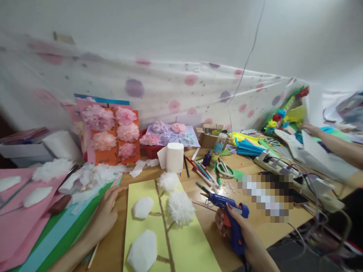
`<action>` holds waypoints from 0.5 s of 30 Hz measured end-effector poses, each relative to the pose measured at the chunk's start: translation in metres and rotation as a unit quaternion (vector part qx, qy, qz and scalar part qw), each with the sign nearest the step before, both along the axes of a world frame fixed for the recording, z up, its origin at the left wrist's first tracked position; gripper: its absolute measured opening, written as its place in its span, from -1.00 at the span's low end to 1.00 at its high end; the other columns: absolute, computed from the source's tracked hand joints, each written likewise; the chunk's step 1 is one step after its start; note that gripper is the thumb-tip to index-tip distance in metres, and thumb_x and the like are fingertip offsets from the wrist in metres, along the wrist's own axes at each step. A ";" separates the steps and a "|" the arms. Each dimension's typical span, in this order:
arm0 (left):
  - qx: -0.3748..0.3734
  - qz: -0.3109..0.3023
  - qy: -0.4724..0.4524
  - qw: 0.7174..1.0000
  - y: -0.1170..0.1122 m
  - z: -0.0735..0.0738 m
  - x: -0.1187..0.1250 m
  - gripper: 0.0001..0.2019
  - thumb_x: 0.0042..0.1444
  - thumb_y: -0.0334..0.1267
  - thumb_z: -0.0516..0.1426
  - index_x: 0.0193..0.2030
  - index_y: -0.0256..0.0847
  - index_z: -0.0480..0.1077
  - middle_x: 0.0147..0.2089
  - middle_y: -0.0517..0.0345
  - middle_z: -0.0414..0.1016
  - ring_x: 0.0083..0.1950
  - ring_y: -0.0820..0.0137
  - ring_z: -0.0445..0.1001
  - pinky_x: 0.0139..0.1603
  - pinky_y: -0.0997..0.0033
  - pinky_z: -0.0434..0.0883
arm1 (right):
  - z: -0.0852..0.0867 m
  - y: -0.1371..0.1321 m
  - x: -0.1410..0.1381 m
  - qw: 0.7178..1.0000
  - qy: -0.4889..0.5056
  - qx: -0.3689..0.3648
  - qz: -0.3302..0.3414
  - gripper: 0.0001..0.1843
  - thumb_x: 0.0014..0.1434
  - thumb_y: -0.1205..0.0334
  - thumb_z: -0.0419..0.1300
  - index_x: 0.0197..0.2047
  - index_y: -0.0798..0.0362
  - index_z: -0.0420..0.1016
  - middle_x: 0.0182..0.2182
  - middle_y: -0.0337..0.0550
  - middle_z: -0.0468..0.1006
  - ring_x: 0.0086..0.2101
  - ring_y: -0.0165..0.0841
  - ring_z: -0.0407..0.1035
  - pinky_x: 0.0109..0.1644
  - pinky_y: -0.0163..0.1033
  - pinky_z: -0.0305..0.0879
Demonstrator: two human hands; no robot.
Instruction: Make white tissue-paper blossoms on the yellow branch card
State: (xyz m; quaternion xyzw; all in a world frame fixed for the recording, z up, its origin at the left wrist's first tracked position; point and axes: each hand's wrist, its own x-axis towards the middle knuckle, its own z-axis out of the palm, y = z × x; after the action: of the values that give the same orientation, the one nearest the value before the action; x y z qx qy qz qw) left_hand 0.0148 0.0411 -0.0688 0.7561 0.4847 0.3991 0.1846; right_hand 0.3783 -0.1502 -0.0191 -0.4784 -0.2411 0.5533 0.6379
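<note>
Open passage: the air over the yellow sheet (190,253), interrupted by the white paper flower (180,208) bulging from it. Narrow lane: bare surface (206,221) between that sheet and the glue gun (236,234) in our right hand (246,228); the nozzle juts over its far end. Second lane, slim: between our left hand (106,211) and the sheet's left edge. Obstructions, far side: we list one upright tissue roll (175,158), scattered pens (202,175), green-handled scissors (225,170), set closely. Right: a power strip (300,185) with looping cables (313,189); beyond, another person's arm (337,143). Left: layered coloured sheets (47,245), crumpled tissue (106,173). Rear: a spotted curtain (159,88).
</note>
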 end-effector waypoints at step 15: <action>-0.307 -0.085 -0.206 0.925 0.079 0.115 0.105 -0.60 -0.17 -0.15 0.28 -0.15 -0.25 0.48 -0.16 -0.02 0.61 -0.23 0.29 0.57 -0.15 0.29 0.46 | -0.035 -0.006 0.005 0.996 0.076 0.003 -0.035 -0.59 -0.15 -0.06 0.51 -0.52 0.09 0.51 -0.55 -0.17 0.47 -0.54 -0.40 0.33 -0.38 -0.29 0.34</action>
State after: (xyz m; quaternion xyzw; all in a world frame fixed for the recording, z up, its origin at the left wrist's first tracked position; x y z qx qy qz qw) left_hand 0.1199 0.1199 0.0464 0.6022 0.4687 0.3602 0.5366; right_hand 0.3833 -0.1558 -0.0544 -0.4415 -0.1762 0.5646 0.6747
